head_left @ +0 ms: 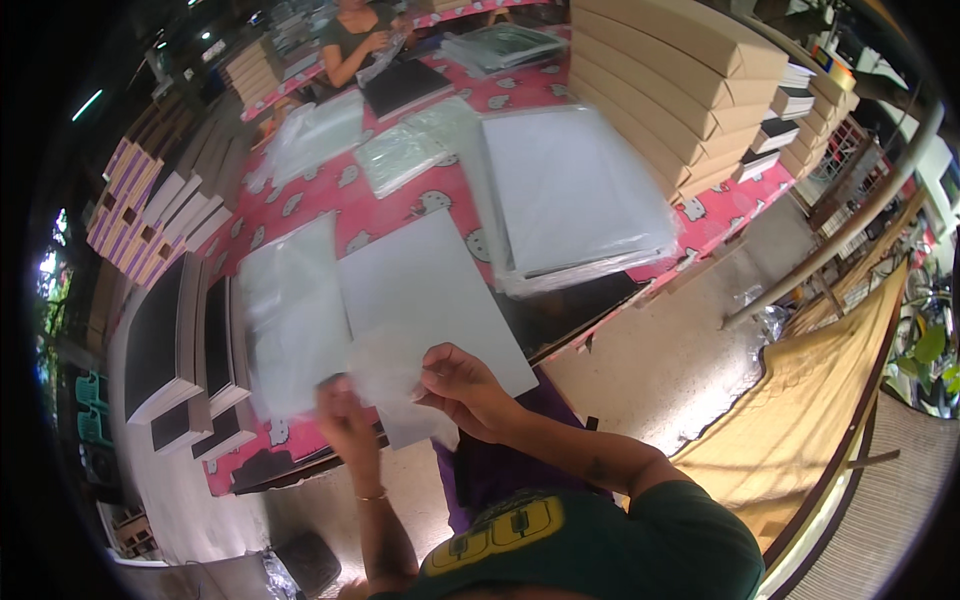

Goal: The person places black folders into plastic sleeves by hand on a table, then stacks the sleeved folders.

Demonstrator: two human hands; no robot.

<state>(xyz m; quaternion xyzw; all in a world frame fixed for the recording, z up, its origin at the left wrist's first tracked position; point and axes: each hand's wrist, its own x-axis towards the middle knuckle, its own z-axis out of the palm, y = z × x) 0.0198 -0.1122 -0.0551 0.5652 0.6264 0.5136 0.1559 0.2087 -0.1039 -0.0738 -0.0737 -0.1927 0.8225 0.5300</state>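
Observation:
A thin, clear plastic bag (390,372) spreads between my hands at the near edge of the table, over a white board-like sheet (425,275). My right hand (465,392) is closed, pinching the bag's edge between thumb and fingers. To its left my left hand (347,412) is raised by the bag's other side; motion smears its fingers, so their grip is unclear. Beside the white sheet lies a stack of clear plastic bags (290,310). On the right rests a larger pile of white sheets in plastic (565,185).
The table has a pink patterned cover (375,215). Black-covered books (165,330) stand stacked at left. Tall brown-wrapped packages (660,90) rise at back right. Across the table, a person (360,40) handles plastic near a black flat item (405,90). A yellow tarp (800,400) hangs at right.

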